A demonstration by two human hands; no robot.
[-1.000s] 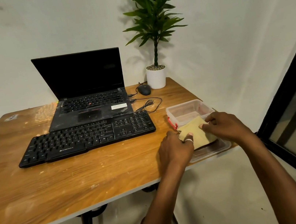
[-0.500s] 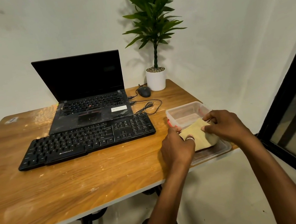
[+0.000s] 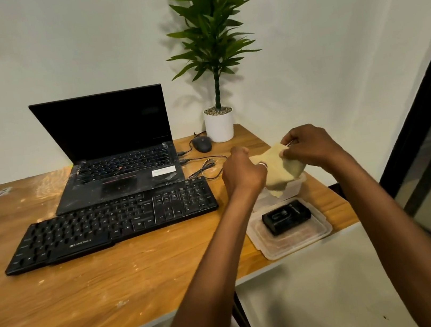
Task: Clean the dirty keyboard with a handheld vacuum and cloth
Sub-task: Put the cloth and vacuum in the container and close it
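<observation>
A black keyboard [image 3: 111,223] lies on the wooden table [image 3: 87,289] in front of a laptop. Both hands hold a yellow cloth [image 3: 279,166] in the air above a clear plastic box [image 3: 293,189]. My left hand [image 3: 242,172] grips the cloth's left edge; my right hand [image 3: 308,146] pinches its upper right corner. The cloth's lower corner hangs down over the box. A small black device [image 3: 286,217], possibly the handheld vacuum, rests on the clear lid [image 3: 293,241] near the table's right front edge.
An open black laptop [image 3: 115,156] stands behind the keyboard. A mouse [image 3: 201,144] and its cable [image 3: 206,167] lie right of it, with a potted plant [image 3: 219,123] at the back corner. A dark glass door frame [image 3: 427,131] runs along the right.
Both hands lifted the yellow cloth up and away from the lid, uncovering the black device that lay beneath it. The camera view shifted slightly.
</observation>
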